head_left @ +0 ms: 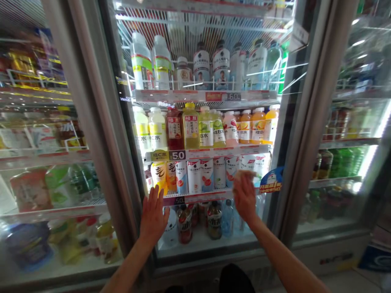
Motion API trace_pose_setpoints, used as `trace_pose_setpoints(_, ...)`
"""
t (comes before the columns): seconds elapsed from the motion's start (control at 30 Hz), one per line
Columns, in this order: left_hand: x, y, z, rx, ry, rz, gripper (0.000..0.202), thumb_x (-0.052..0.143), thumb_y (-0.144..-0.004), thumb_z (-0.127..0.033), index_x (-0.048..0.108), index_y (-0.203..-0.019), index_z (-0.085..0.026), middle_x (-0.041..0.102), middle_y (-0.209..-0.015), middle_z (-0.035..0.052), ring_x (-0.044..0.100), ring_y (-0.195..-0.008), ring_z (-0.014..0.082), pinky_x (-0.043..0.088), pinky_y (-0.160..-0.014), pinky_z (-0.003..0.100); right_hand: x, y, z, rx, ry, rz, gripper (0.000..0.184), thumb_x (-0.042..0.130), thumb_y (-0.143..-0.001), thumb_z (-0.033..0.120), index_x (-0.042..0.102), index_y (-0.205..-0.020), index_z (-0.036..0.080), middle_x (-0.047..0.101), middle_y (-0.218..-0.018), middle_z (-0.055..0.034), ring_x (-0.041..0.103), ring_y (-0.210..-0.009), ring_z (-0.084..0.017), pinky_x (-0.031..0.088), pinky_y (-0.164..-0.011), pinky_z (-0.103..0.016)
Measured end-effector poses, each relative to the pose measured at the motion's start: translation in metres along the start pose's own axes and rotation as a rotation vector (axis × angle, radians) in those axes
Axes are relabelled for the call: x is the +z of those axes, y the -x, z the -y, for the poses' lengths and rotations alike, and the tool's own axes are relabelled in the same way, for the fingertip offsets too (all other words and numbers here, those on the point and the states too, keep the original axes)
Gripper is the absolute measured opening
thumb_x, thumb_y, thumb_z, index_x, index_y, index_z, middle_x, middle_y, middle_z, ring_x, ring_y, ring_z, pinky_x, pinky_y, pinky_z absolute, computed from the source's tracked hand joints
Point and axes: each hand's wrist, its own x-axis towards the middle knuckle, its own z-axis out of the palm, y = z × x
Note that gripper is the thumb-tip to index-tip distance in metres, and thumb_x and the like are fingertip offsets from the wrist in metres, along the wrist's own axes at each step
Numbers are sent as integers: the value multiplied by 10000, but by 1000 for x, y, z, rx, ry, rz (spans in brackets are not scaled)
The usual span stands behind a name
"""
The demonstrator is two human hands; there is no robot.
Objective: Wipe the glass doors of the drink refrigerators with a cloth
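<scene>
My left hand (153, 215) is raised at the left of a fridge's lower shelves, its fingers outstretched and nothing in it. Close by its fingertips stands a yellow-and-white can (159, 175) on the third shelf. Over the right part of that same shelf is my right hand (245, 199). Its fingers are smeared by motion, and I cannot make out anything in them. Between my hands runs a row of white, blue and red cans (207, 175). Below them, dark-labelled bottles (214, 221) stand on the bottom shelf.
Coloured drink bottles (191, 127) fill the shelf above, with larger bottles (221, 65) higher up. A metal door frame (100, 122) rises on the left and another frame (311, 101) on the right. A blue round sign (271, 179) sticks out at the right shelf edge.
</scene>
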Motion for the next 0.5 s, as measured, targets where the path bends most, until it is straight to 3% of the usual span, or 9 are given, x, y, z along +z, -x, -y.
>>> trace_pose_setpoints(0.07,0,7,3,-11,-11,10,746,487,-864,-250,50,-1466,-192,178,-1520,149,125,-1413,258,241,-1115,495,-2,-2,-13,182,51,-135,633,412,-867,111,212,-1456,234,151,-1543,-83,156,-1418,-254,266,-1101,-549)
trace_pose_setpoints(0.1,1,8,3,-20,-11,10,756,496,-863,-266,47,-1466,-192,144,-1526,153,111,-1414,269,247,-1109,502,-1,-2,-11,207,49,-147,639,405,-870,111,193,-1461,227,123,-1547,-86,141,-1420,-269,271,-1094,-562)
trace_pose_setpoints(0.13,2,9,1,-32,-13,6,767,506,-860,-278,44,-1466,-191,110,-1530,157,97,-1415,280,253,-1104,509,1,-2,-5,171,28,-117,639,398,-870,108,188,-1463,223,122,-1548,-85,134,-1420,-275,278,-1092,-560)
trace_pose_setpoints(0.23,5,8,-5,-63,-31,-11,774,515,-859,-292,46,-1465,-185,80,-1531,169,90,-1414,288,238,-1103,525,3,-1,10,-111,-60,87,638,401,-865,96,219,-1455,253,231,-1526,-53,188,-1410,-243,300,-1107,-496)
trace_pose_setpoints(0.3,5,7,-6,-55,-39,-19,767,512,-863,-294,50,-1465,-182,124,-1524,172,103,-1415,271,212,-1114,521,0,-6,-2,-164,-58,110,637,414,-863,98,236,-1448,275,280,-1509,-46,236,-1397,-228,310,-1106,-478)
trace_pose_setpoints(0.43,3,-4,-5,-14,-14,-58,771,521,-860,-295,57,-1465,-179,196,-1511,165,118,-1416,233,171,-1137,484,-4,-29,-40,194,51,-180,602,377,-884,125,222,-1455,235,183,-1536,-95,186,-1409,-274,281,-1087,-565)
trace_pose_setpoints(0.5,3,-20,-9,4,7,-101,769,523,-859,-305,66,-1465,-183,204,-1511,156,122,-1416,219,158,-1145,460,-2,-37,-34,194,19,-174,600,366,-891,138,202,-1460,232,179,-1538,-92,151,-1417,-276,269,-1092,-569)
